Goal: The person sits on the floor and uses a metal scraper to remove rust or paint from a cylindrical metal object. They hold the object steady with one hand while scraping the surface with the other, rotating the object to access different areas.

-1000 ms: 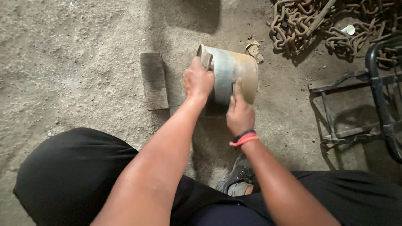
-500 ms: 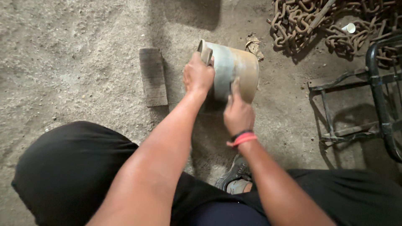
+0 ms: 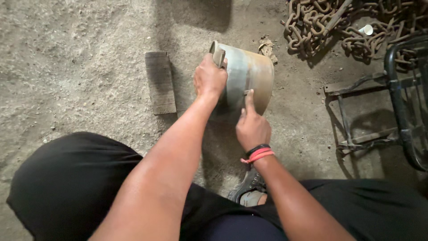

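A short metal cylinder (image 3: 244, 76) lies on its side on the gritty concrete floor (image 3: 80, 53). The left hand (image 3: 209, 79) grips its near rim; the right hand (image 3: 252, 127) presses flat fingers against its wall, hiding the lower part. Left of the cylinder lies a wooden block (image 3: 160, 83); behind it, rusty chains (image 3: 325, 22), cut off by the frame.

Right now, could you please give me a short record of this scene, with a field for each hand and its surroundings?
left hand: grips the rim of the large rusty grey metal cylinder
right hand: rests on the cylinder's side, index finger extended
cylinder: lying tilted on the sandy concrete floor
beside it: flat dark wooden block, on the left
background: pile of rusty chain; black metal frame
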